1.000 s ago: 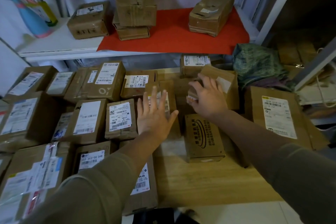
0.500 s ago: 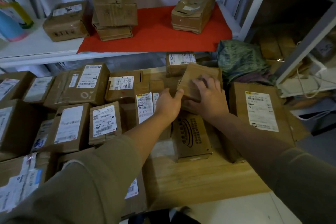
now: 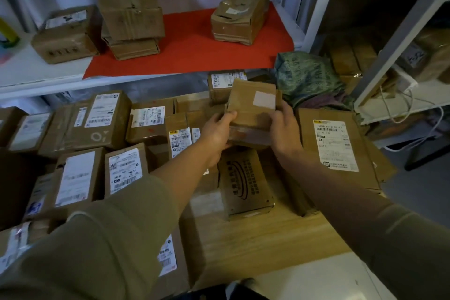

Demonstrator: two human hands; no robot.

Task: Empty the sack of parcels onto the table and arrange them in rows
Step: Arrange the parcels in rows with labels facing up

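A small brown parcel [image 3: 253, 107] with a blank white label is lifted above the wooden table [image 3: 263, 243], tilted up at its far end. My left hand [image 3: 216, 133] grips its left near corner and my right hand [image 3: 285, 129] grips its right side. Several labelled cardboard parcels [image 3: 121, 168] lie in rows over the table's left half. A printed box [image 3: 243, 182] lies just below my hands, and a large flat parcel [image 3: 333, 146] lies to the right. The green sack [image 3: 306, 80] lies crumpled at the table's far right.
A white shelf [image 3: 36, 75] with a red mat [image 3: 194, 48] runs behind the table and carries several worn boxes [image 3: 129, 5]. A metal rack [image 3: 399, 27] with boxes and white cables stands at the right. Bare wood shows near the table's front edge.
My left hand left the rows and joined my right hand on the small parcel. Together they lifted it off the table. The camera swung slightly right.
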